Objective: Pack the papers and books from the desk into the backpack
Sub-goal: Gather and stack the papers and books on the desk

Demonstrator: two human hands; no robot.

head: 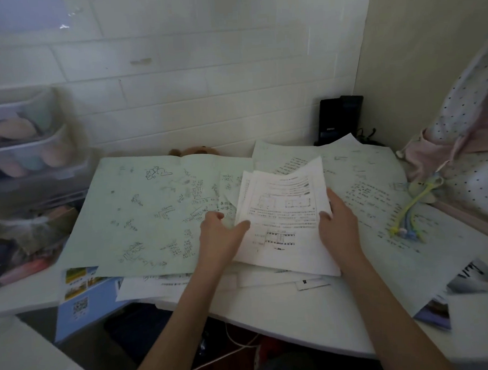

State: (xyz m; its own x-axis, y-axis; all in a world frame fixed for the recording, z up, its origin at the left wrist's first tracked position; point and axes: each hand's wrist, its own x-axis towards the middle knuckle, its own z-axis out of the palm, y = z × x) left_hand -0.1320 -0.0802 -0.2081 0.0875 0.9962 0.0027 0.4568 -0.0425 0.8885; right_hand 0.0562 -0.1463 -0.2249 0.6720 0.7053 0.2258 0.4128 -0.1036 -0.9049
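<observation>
No text legible anywhere. Printed lines and diagrams on white sheets [283,211], handwritten scribbles on green paper [143,214], QR code on blue booklet [80,306]: all too blurred to read.

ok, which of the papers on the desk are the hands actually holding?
The white printed stack with diagrams, gripped at both edges by left hand and right hand; green scribbled sheets lie flat.

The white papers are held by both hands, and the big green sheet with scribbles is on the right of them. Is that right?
Not quite. Both hands, left and right, do hold the white papers, but the head view shows the big green sheet with scribbles on their left.
</observation>
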